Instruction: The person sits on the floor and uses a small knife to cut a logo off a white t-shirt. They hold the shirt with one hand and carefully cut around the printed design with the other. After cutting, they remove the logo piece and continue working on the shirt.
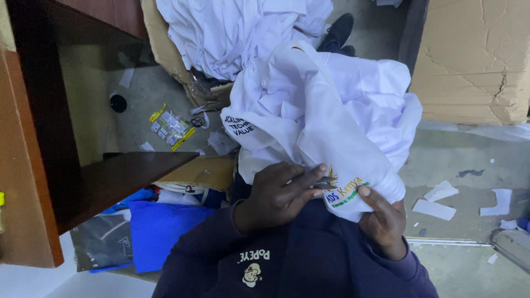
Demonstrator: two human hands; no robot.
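In the head view, a white garment (326, 110) is held up in front of the person's chest, bunched and draped over the lap. A printed emblem in yellow, green and blue is seen on the lower fold of the cloth. The left hand (279, 196) is laid on the garment's lower edge, its fingers (309, 175) stretched out flat and close together across the fabric just beside the emblem. The right hand (383, 221) is closed on the same lower fold from the other side, with the thumb pressed on top of the cloth at the emblem's edge and the fabric pinched against the fingers beneath, which are hidden. A dark blue sweatshirt (309, 259) is worn by the person.

Beyond the garment, a pile of further white clothes (232, 33) is heaped in an open cardboard box (160, 44). A second cardboard box (475, 60) is stood at the upper right. A dark wooden shelf (121, 176) is seen at the left, with a blue cloth (157, 229) below it. Scraps of white paper (441, 201) are scattered on the concrete floor (464, 160).
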